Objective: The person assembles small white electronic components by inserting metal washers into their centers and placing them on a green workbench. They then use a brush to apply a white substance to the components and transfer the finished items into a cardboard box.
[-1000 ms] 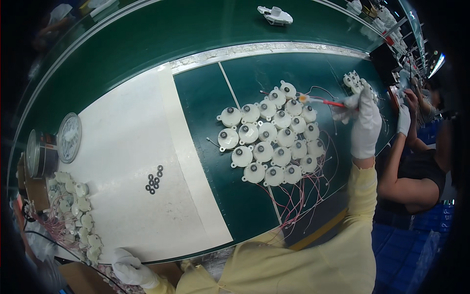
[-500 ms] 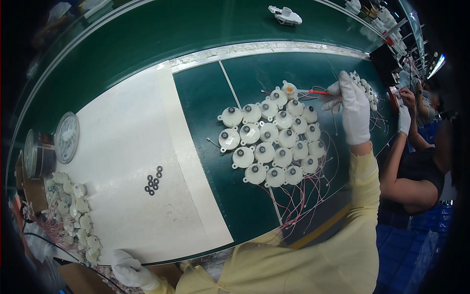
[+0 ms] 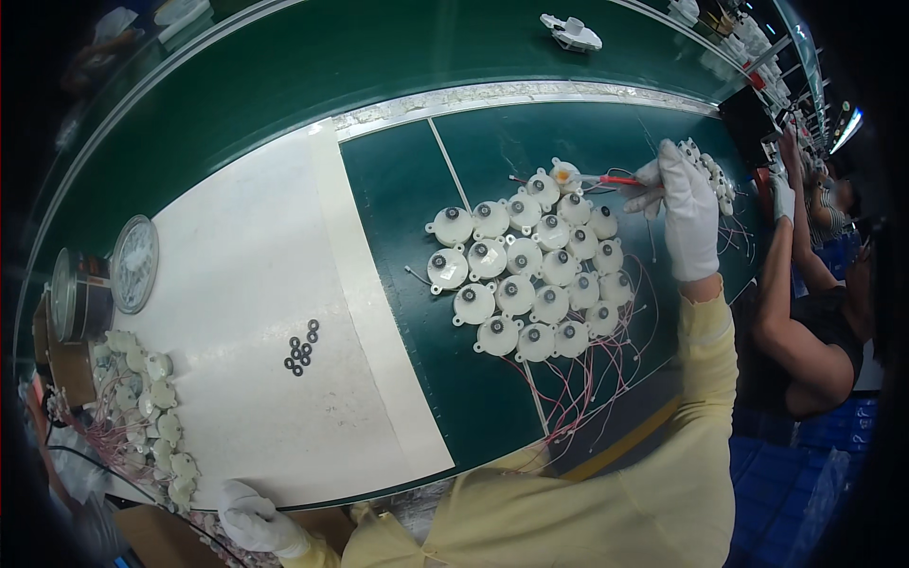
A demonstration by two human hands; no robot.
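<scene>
My right hand (image 3: 684,213), in a white glove, is closed on a slim red-handled brush (image 3: 620,180). The brush's pale end touches a round white motor (image 3: 565,173), which bears an orange-amber spot, at the far edge of a cluster. Several more white motors (image 3: 516,294) stand close together on the green tabletop, most with a dark round piece on top; their pink wires (image 3: 582,388) trail toward the near edge. My left hand (image 3: 254,521), also gloved, rests at the near left table edge with its fingers curled together; nothing shows in it.
Several black rings (image 3: 301,348) lie on a white sheet (image 3: 237,256). To the left are a pile of white wired parts (image 3: 147,407), a round lid (image 3: 134,263) and a tin (image 3: 76,295). More motors (image 3: 710,175) lie at far right, near a co-worker's gloved hand (image 3: 782,201).
The view has shifted slightly, so the table's contents sit a little farther right. My right hand keeps the brush at the same motor. The co-worker's arms have moved.
</scene>
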